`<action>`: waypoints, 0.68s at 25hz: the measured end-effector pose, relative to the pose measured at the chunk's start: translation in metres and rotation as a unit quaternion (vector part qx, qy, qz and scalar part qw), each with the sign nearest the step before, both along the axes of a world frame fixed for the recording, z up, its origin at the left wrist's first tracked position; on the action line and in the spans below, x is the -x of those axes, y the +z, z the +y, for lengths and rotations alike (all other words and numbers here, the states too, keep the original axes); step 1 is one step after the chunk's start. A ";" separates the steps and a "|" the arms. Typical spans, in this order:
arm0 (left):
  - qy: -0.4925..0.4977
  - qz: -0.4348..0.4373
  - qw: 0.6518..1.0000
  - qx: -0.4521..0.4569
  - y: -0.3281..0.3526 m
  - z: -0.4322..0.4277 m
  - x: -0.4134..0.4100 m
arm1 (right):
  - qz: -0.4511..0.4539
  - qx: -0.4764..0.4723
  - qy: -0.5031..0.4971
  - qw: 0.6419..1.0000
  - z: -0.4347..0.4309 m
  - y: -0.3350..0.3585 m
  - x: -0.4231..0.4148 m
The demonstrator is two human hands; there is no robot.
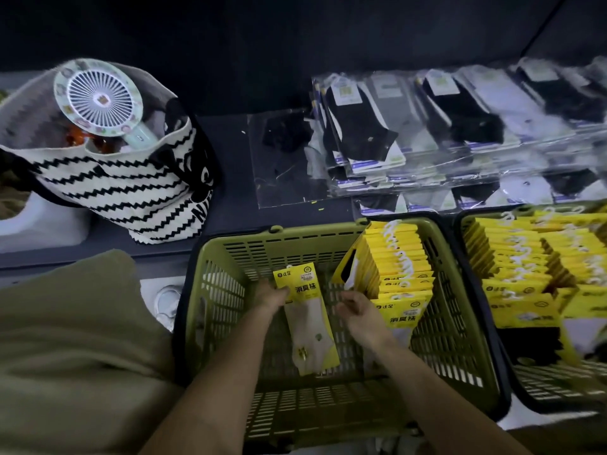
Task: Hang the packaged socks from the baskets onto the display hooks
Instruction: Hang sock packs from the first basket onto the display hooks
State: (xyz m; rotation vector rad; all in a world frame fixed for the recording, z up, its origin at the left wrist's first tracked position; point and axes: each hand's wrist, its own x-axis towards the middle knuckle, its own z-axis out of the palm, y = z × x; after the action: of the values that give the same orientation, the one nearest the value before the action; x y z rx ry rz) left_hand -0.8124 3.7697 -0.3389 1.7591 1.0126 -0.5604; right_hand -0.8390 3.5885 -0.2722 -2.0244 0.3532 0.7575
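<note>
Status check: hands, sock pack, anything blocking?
Left hand grips sock pack inside green basket. Right hand empty, beside stacked packs. Nothing blocking the hands.

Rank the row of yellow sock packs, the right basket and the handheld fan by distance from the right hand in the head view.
1. Row of yellow sock packs, beside the right hand.
2. Right basket, farther right.
3. Handheld fan, far upper left.

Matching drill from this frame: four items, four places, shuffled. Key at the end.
1 fan
2 loose pack
3 pack row
4 black socks

A in left hand
B upright in basket, right side
C in striped bag
D on dark surface beyond basket

Pairs: 1-C, 2-A, 3-B, 4-D
</note>
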 end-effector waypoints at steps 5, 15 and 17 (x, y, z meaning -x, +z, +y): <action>-0.117 0.000 0.991 -0.063 -0.010 -0.004 -0.002 | 0.029 0.003 0.008 1.000 -0.006 -0.002 0.003; -0.058 0.018 0.998 0.021 -0.018 -0.012 -0.012 | 0.045 -0.006 -0.009 0.999 -0.013 -0.008 0.011; -0.041 0.034 0.997 0.047 -0.025 -0.020 -0.011 | 0.058 -0.019 -0.024 0.998 -0.019 -0.012 0.013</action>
State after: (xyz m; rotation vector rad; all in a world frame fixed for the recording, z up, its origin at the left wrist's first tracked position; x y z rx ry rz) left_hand -0.8016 3.7499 -0.3639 1.7147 0.9477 -0.7125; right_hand -0.8521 3.5697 -0.2839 -1.9346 0.4495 0.8488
